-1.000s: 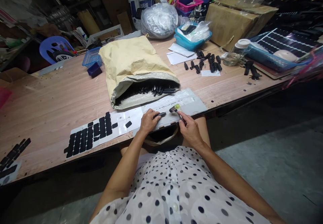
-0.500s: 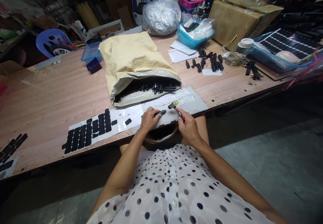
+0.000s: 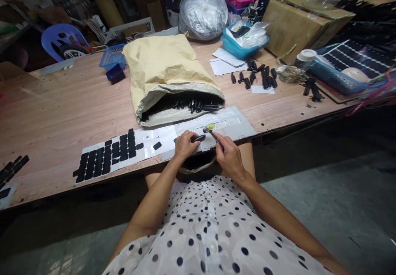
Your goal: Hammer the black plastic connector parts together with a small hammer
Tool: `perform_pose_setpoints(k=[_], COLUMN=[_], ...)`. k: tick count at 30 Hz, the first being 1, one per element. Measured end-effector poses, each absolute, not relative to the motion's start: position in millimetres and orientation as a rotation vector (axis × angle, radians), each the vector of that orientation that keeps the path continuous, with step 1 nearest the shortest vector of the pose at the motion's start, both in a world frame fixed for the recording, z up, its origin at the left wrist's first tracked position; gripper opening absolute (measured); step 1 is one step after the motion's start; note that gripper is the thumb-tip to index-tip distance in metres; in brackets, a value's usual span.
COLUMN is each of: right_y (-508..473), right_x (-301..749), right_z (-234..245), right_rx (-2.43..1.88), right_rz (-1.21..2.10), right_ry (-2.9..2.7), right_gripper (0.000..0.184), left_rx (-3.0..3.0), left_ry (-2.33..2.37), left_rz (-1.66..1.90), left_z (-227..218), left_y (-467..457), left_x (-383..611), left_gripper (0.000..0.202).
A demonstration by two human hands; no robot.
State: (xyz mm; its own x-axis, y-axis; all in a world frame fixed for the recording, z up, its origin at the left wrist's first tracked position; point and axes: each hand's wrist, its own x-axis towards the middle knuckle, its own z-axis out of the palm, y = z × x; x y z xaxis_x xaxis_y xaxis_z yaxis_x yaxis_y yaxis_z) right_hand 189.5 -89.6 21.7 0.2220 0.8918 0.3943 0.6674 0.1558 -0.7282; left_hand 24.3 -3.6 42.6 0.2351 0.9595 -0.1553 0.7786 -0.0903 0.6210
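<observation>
A slim black plastic piece is pinched in the fingers of my left hand, its tip pointing right over a grey-white board at the table edge. My right hand grips the handle of a small hammer. The hammer head, with a yellow-green end, is just above and right of the black piece, apart from it. Behind both hands lies a tan sack, its mouth facing me, with many black pieces inside.
Left of my hands, black rounded stickers cover a white sheet. More black pieces lie loose at the right, near a blue basket and a cardboard box. A purple-blue small tray sits left of the sack.
The hammer head has shifted slightly left, nearer the black piece, and its metal end shows more. My left hand keeps its hold. The whole view has shifted a little.
</observation>
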Motion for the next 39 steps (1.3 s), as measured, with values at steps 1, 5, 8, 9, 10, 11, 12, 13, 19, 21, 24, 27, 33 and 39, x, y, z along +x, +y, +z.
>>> perform_pose_setpoints(k=[1,5,8,9,10,11,12,13,19,21,24,27,33,39], right_y=[-89.6,-88.0,-87.6,-88.2,-89.0,-90.2,-91.6,-93.1,-96.9,-94.8,-92.0,-94.6,-106.5,-102.3], right_x=[188.4,185.0,184.4,184.5,184.7,184.9,185.1,185.2,186.7,188.1,189.9,189.8,188.5,190.2], right_z=[23.9,26.1,20.6,18.5,16.5,14.9,13.6,12.6,12.9,18.0,29.8,35.4,16.8,27.5], right_rx=[-1.567,-1.572,-1.637,-1.659,-1.677,-1.691,-1.703,-1.712,-1.71,-1.689,-1.62,-1.538,-1.626,-1.571], right_rz=[0.284,0.24,0.259,0.266,0.27,0.27,0.267,0.26,0.225,0.217,0.18,0.105,0.101,0.089], right_ry=[-1.517,-1.552,-1.592,-1.604,-1.616,-1.626,-1.634,-1.642,-1.66,-1.654,-1.632,-1.623,-1.756,-1.654], right_gripper=[0.043,0.045,0.045,0.045,0.045,0.045,0.045,0.045,0.046,0.046,0.046,0.048,0.05,0.048], left_rx=[1.916,1.93,1.934,1.935,1.935,1.936,1.935,1.931,1.844,1.817,1.806,1.819,1.828,1.845], left_ry=[1.589,1.581,1.575,1.572,1.566,1.558,1.544,1.523,1.42,1.417,1.416,1.407,1.391,1.394], left_rz=[0.387,0.401,0.428,0.439,0.45,0.464,0.482,0.505,0.643,0.67,0.707,0.732,0.745,0.747], left_z=[43.3,43.0,40.7,39.6,38.5,37.1,35.5,33.6,18.3,14.1,10.7,9.7,7.1,6.9], left_y=[-3.4,-3.6,-4.3,-4.5,-4.6,-4.5,-4.2,-3.7,0.6,1.0,0.6,-0.3,-1.6,-2.1], left_x=[24.8,25.6,25.1,24.6,24.0,23.1,22.0,20.8,14.7,14.3,14.6,15.2,16.4,16.6], left_gripper=[0.017,0.017,0.019,0.02,0.02,0.021,0.021,0.021,0.011,0.01,0.01,0.012,0.013,0.011])
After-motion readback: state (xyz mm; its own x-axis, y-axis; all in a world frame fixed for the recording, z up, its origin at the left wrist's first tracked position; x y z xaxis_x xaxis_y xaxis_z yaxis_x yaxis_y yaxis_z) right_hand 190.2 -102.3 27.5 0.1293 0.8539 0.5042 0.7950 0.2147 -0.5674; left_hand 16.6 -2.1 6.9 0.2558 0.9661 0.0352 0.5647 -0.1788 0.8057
